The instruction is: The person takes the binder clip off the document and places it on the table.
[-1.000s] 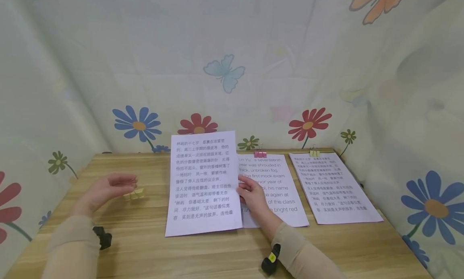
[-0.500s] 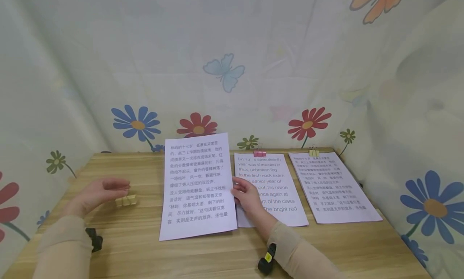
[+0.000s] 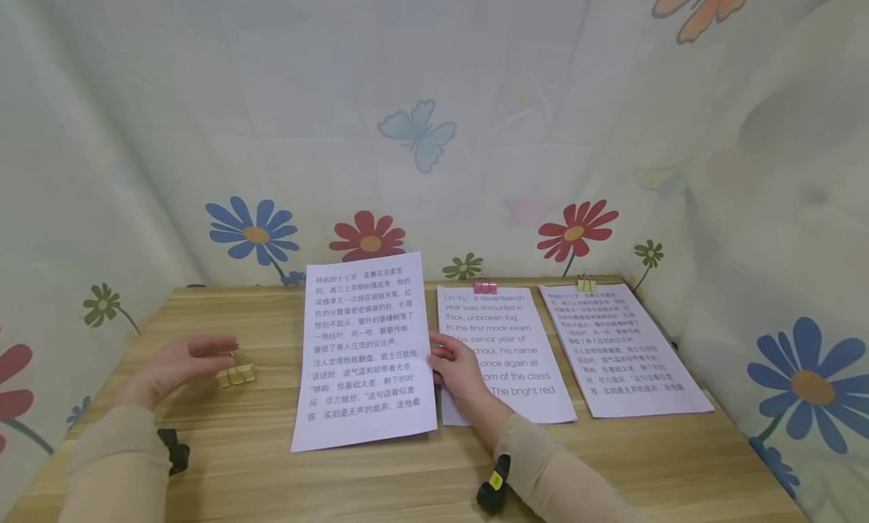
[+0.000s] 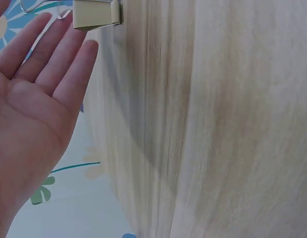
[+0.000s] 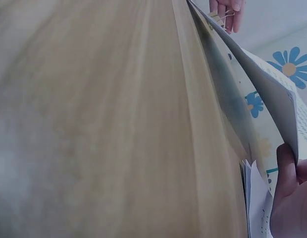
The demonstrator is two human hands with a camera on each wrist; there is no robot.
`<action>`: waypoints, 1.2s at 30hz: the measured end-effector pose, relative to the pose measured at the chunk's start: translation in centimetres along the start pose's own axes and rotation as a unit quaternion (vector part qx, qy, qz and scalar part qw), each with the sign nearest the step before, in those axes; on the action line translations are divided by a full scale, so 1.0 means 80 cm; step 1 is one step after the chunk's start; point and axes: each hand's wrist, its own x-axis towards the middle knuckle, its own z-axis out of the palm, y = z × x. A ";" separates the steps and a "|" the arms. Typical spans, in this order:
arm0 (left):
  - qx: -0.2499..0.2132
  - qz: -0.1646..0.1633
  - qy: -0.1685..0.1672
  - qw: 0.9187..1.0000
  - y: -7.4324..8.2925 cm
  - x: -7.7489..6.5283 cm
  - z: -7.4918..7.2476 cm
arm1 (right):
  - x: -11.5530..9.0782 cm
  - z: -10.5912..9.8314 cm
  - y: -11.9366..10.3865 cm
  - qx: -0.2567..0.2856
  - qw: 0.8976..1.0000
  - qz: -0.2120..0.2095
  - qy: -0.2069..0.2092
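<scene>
My right hand (image 3: 455, 367) pinches the right edge of a loose sheet of Chinese print (image 3: 363, 349) in the middle of the wooden table (image 3: 271, 478). In the right wrist view the thumb (image 5: 287, 166) lies on the sheet's edge (image 5: 272, 89), which is raised off the wood. My left hand (image 3: 178, 364) hovers with straight fingers beside a small yellow binder clip (image 3: 236, 374). The left wrist view shows the flat palm (image 4: 34, 99) and the clip (image 4: 96, 14) just past the fingertips. Whether they touch, I cannot tell.
A stack with English print (image 3: 505, 357) under a pink clip (image 3: 485, 287) lies right of the loose sheet. Further right lies a Chinese-print stack (image 3: 621, 349) with a yellow clip (image 3: 587, 285). Flowered cloth walls (image 3: 421, 130) close the table in on three sides.
My right hand has slid the loose sheet to the left, uncovering more of the English stack. My left hand and the yellow clip have shifted slightly left and down.
</scene>
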 end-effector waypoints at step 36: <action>-0.052 0.111 0.104 0.987 0.068 0.006 0.025 | 0.011 0.010 -0.001 -0.038 0.998 0.059 0.002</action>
